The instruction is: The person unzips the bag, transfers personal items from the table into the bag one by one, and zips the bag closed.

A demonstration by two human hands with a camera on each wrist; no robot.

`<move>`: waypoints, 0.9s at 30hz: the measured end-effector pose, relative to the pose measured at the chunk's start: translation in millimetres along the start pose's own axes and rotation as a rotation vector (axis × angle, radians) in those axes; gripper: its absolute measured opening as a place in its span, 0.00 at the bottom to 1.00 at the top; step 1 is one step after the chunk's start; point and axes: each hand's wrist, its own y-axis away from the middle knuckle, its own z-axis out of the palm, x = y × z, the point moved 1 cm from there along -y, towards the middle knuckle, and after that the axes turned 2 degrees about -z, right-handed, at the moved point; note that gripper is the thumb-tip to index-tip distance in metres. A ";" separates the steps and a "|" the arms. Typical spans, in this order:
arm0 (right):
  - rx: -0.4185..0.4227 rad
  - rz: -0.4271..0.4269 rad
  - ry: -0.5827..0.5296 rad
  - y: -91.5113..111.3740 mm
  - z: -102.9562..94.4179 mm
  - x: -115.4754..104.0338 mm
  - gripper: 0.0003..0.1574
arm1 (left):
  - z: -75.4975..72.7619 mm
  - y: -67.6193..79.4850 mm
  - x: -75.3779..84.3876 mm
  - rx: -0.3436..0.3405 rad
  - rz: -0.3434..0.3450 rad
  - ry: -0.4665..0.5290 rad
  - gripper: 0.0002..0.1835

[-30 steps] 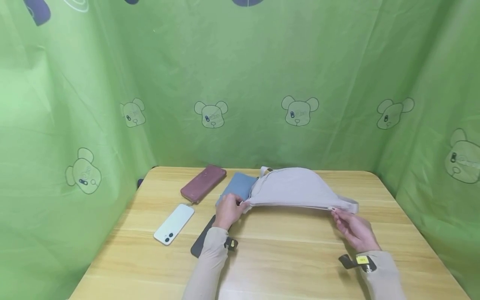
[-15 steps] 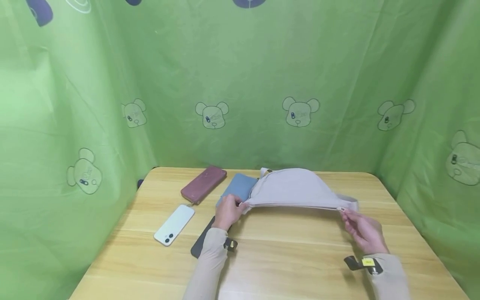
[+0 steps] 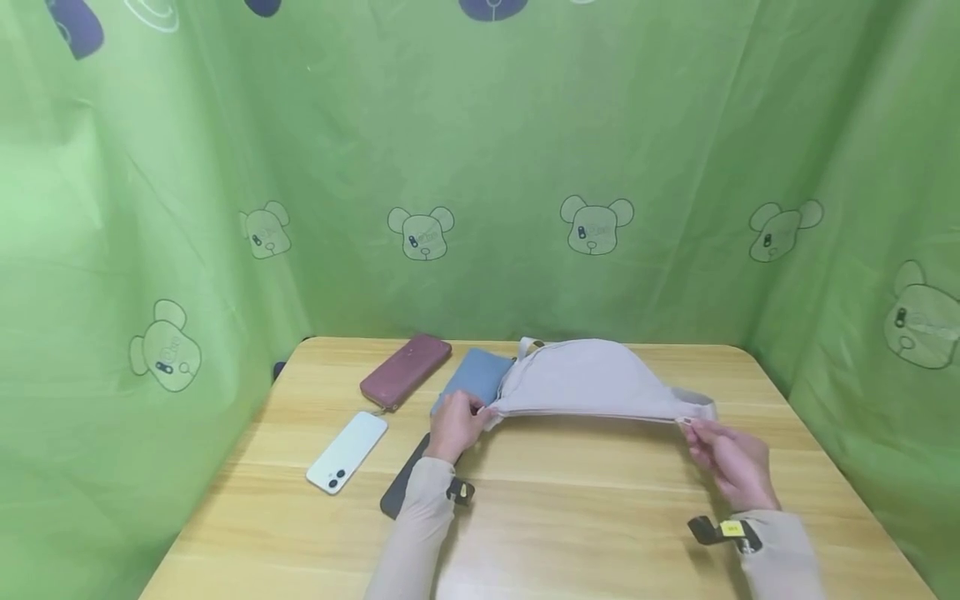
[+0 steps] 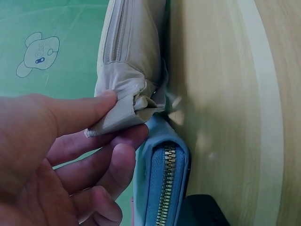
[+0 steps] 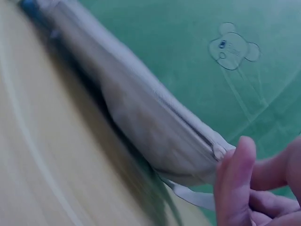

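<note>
A pale grey waist bag (image 3: 585,379) lies toward the back of the table, its zipped edge raised toward me. My left hand (image 3: 454,425) pinches the fabric tab (image 4: 117,115) at its left end between thumb and fingers. In the left wrist view, the zip teeth (image 4: 118,33) near that end are meshed. At the other end, my right hand (image 3: 731,462) pinches the zipper pull (image 3: 684,422) between thumb and finger. From the right wrist, the slider (image 5: 219,151) shows beside the fingertips, and that view is blurred.
A blue zip wallet (image 3: 474,377) touches the bag's left side. Farther left lie a dark red wallet (image 3: 407,371) and a white phone (image 3: 347,452). My left forearm partly covers a black flat object (image 3: 401,487). Green curtains (image 3: 510,283) surround the wooden table (image 3: 570,533).
My right hand has moved a little to the right with the zipper pull, toward the bag's right end, then stayed nearly still. My left hand keeps its grip on the tab.
</note>
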 end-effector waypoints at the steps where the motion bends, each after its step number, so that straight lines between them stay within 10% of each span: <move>1: 0.030 -0.033 0.112 1.4 0.8 -0.5 0.07 | 0.3 0.3 0.0 -0.001 -0.002 0.001 0.11; 6: 0.133 -0.246 0.720 13.4 4.1 -7.6 0.22 | 0.8 1.6 0.9 -0.008 0.000 -0.011 0.16; 9: 0.140 -0.367 0.903 20.5 5.0 -14.6 0.19 | 1.1 1.2 2.1 0.006 0.015 -0.016 0.17; 27: 0.020 -0.748 1.281 61.3 10.6 -47.3 0.02 | 16.8 -19.1 21.6 -0.032 -0.035 0.046 0.10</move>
